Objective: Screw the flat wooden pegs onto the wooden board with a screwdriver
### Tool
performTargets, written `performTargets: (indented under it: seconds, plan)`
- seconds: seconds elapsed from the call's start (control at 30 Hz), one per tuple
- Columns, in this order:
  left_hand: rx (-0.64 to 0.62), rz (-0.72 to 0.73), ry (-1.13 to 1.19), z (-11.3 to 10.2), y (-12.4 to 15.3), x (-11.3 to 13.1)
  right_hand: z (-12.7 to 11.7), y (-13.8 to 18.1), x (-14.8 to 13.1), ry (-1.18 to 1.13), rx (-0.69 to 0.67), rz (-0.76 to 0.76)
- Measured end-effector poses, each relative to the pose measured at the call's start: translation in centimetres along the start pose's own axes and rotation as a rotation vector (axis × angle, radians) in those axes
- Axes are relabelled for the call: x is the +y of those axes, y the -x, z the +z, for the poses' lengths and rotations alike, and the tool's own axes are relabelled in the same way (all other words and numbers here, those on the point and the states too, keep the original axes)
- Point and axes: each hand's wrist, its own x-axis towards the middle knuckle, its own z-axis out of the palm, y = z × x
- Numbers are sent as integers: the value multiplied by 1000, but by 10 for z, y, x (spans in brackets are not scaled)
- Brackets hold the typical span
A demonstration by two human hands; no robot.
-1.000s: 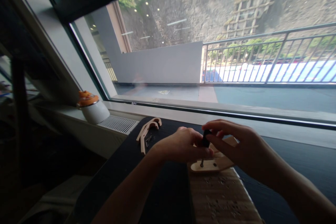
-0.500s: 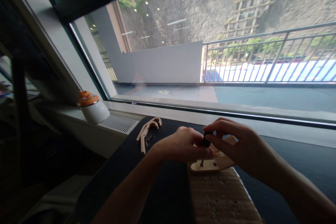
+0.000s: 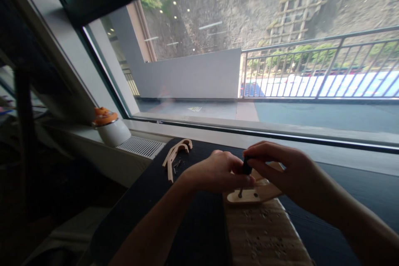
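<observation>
A screwdriver with a short black handle stands nearly upright over a pale wooden piece with a rounded end. My right hand pinches the top of that handle between thumb and fingertips. Curled round its lower part is my left hand, which partly hides the shaft. Below the left thumb, a thin metal screw or tip meets one hole in the wooden piece. A second dark hole shows to its right. The piece lies on a thick wooden block pitted with many small holes.
Curved wooden parts lie on the dark table at the left, beside several small screws. A white container with an orange top stands on the sill next to a vent grille. A large window is ahead.
My right hand's fingers have shifted very slightly to the right on the handle. Both hands otherwise stay in place, and the wooden piece keeps its position on the block.
</observation>
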Motion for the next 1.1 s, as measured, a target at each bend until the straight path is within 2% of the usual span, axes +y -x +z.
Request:
performTargets:
  seconds: [0.3, 0.47, 0.6, 0.93, 1.1]
  plan:
    - [-25, 13, 20, 0, 1, 3, 5, 0, -1, -20, 39, 95]
    - [-39, 16, 38, 0, 0, 0, 2, 0, -2, 63, 39, 7]
    - [-18, 10, 42, 1, 1, -3, -1, 0, -2, 43, 17, -73]
    - [-5, 37, 9, 1, -1, 0, 4, 0, 0, 83, 61, 39]
    - [-7, 19, -9, 1, 0, 2, 3, 0, -3, 86, 76, -49]
